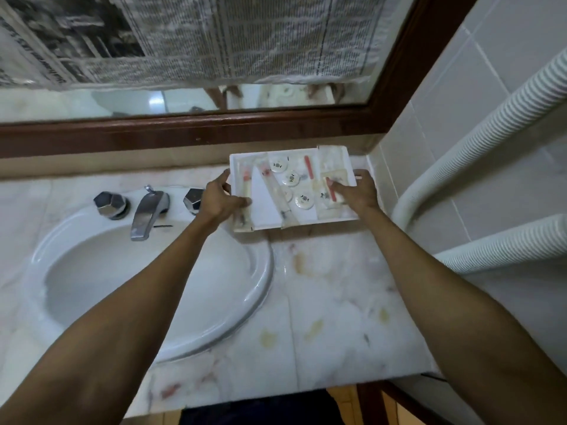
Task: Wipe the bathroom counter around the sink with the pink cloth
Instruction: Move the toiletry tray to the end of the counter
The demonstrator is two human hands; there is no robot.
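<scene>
A white marble counter point(337, 289) with yellowish stains surrounds an oval white sink point(147, 280). At the back right of the counter is a white tray point(267, 207) holding wrapped toiletries and round white discs. My left hand point(219, 199) grips the tray's left edge. My right hand point(356, 190) grips its right edge, thumb over a packet inside. Whether the tray rests on the counter or is lifted cannot be told. No pink cloth is in view.
A chrome faucet point(148, 211) with two faceted knobs point(110, 204) stands behind the sink. A wood-framed mirror point(196, 131) covered with newspaper runs along the back. A tiled wall and white ribbed hoses point(478, 161) close off the right side.
</scene>
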